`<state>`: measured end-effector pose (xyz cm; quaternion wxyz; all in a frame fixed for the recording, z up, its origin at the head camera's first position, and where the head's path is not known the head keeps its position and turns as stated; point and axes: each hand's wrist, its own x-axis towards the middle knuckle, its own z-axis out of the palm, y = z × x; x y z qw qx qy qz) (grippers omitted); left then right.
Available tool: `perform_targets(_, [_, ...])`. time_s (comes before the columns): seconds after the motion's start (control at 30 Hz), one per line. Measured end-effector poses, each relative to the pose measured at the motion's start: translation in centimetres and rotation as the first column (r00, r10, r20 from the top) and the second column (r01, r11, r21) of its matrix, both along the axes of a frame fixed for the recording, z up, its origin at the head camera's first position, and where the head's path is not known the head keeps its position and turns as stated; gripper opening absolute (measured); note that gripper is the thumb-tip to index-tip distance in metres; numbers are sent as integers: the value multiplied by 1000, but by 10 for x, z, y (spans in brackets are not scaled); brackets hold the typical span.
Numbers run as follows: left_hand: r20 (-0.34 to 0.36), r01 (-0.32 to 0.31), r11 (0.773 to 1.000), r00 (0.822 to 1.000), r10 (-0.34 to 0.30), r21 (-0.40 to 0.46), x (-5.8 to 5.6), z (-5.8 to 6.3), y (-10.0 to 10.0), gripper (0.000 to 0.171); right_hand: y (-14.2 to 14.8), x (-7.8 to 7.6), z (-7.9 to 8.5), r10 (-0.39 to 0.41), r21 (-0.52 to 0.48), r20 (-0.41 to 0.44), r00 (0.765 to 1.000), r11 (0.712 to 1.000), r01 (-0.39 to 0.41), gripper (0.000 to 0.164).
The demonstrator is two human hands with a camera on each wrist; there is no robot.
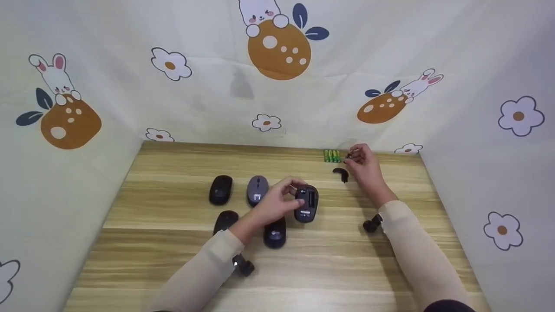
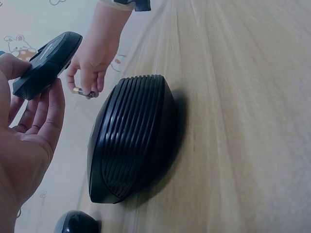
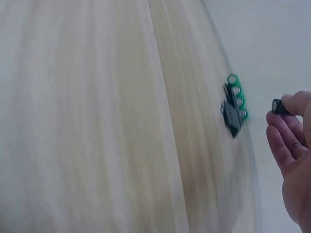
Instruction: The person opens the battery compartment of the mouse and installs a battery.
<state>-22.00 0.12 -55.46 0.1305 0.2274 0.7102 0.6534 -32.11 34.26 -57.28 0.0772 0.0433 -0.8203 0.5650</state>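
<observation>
- Holding a black computer mouse (image 1: 308, 209) with its underside toward the head camera, a person's left hand (image 1: 277, 200) has a firm, narrow grip, thumb on the underside face and fingers behind; the mouse is raised off the wooden table (image 1: 347, 273), to the right of the other mice.
- An open slot (image 1: 311, 198) runs lengthwise in the underside of that mouse, with a pale printed label below it.
- At the far right of the table, the right hand (image 1: 366, 168) pinches a small dark battery (image 3: 279, 107) between thumb and fingers, one round end facing out in the right wrist view.
- Just left of that hand, four green batteries (image 1: 332, 156) lie side by side near the table's back edge.
- A curved black cover (image 1: 342, 174) lies in front of the row, on the near side.
- To the left, a black mouse (image 1: 221, 190) and a grey mouse (image 1: 257, 190) rest on the table; nearer lie a partly hidden dark mouse (image 1: 226, 219) by the left wrist and a glossy mouse (image 1: 275, 235) below the left hand.
- Pale cloth (image 1: 208, 108) printed with rabbits, flowers and orange fruit surrounds the scene.
</observation>
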Motion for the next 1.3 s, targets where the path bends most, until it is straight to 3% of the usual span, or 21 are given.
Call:
perform_targets(0.53, [2,-8,1000,1000,8,14,0,1,-2,46,-37,36,32,36,-192,-20,999,981,-39,28])
perform_targets(1.1, [16,-6,999,1000,5,48,-3,-1,-2,45,-72,75,62,176,-248,-86,981,950,-192,18])
perform_targets(1.3, [20,-8,999,1000,7,40,-4,-1,-3,46,-83,84,71,258,-260,-116,959,924,-280,18])
